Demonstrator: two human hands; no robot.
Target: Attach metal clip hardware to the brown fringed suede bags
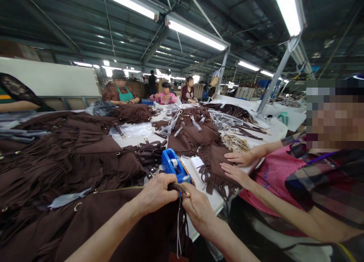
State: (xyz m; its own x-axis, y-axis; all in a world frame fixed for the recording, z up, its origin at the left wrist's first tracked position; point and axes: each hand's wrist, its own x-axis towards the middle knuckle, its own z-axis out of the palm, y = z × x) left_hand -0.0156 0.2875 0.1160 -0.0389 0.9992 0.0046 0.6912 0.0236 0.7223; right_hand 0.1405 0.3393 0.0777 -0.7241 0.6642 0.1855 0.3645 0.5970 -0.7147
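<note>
My left hand [156, 192] is closed, thumb and fingers pinching the zippered top edge of a dark brown bag [113, 224]. Close beside it, my right hand [197, 209] grips the same edge near its end, where a small gold-coloured metal piece shows. From between the hands hangs a thin white string [178, 228]. The bag spreads to the left below my arms, with a gold ring and a plastic-wrapped piece [69, 198] on it. Just beyond my hands stands a blue tape dispenser [173, 165].
Brown fringed bags [71, 152] lie heaped on the left. More bags [193, 135] and wrapped straps cover the white table's [127, 141] middle. On the right, a co-worker's hands [236, 167] rest flat on a brown fringed piece [217, 161]. Other people sit at the far side.
</note>
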